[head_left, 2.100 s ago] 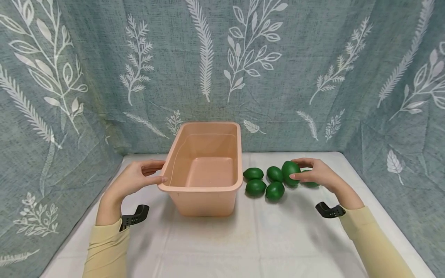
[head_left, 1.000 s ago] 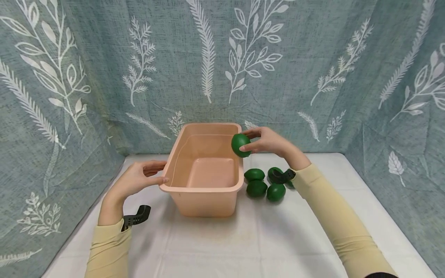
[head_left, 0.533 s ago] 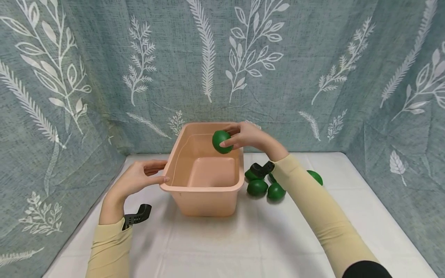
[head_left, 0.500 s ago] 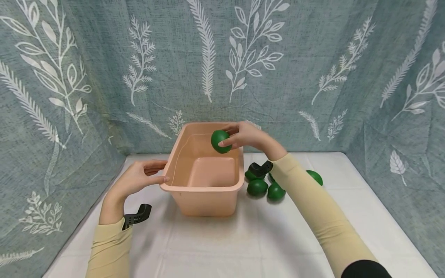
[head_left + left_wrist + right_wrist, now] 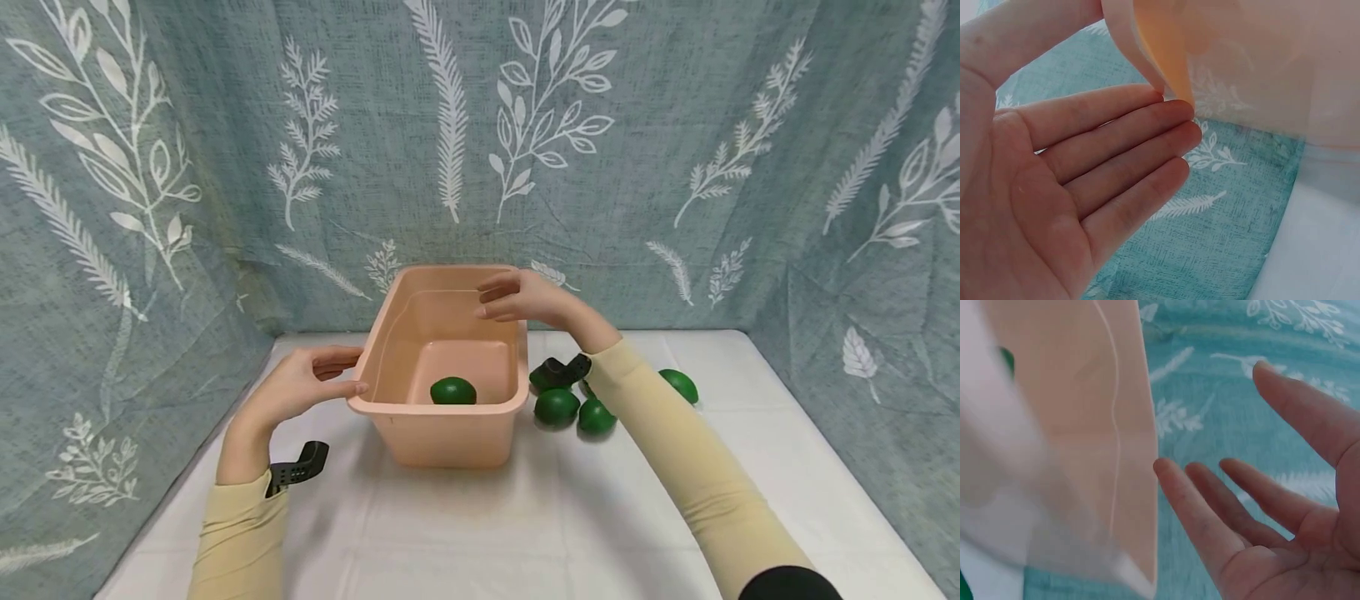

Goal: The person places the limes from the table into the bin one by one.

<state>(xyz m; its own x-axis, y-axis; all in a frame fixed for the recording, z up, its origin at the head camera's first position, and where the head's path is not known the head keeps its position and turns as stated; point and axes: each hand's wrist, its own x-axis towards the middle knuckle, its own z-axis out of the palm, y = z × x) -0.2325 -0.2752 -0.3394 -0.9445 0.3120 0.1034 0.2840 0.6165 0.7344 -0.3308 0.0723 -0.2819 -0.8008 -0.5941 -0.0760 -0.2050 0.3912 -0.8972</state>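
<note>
My left hand holds the left rim of a peach-coloured plastic tub, the thumb over the edge and the other fingers along its outside. In the left wrist view those fingers look straight. One dark green lime lies in the tub near its front wall. Above the tub's right side hovers my right hand, fingers spread and holding nothing, as the right wrist view also shows. Several more limes lie to the right of the tub, some partly hidden by the right forearm.
A white cloth covers the table. Patterned blue-green curtains stand behind and on both sides. A single lime shows beyond the right sleeve. Black camera mounts sit on both wrists.
My right hand lifted a lime from the group, carried it left over the tub and let go; the lime now lies inside. The left hand has stayed at the rim.
</note>
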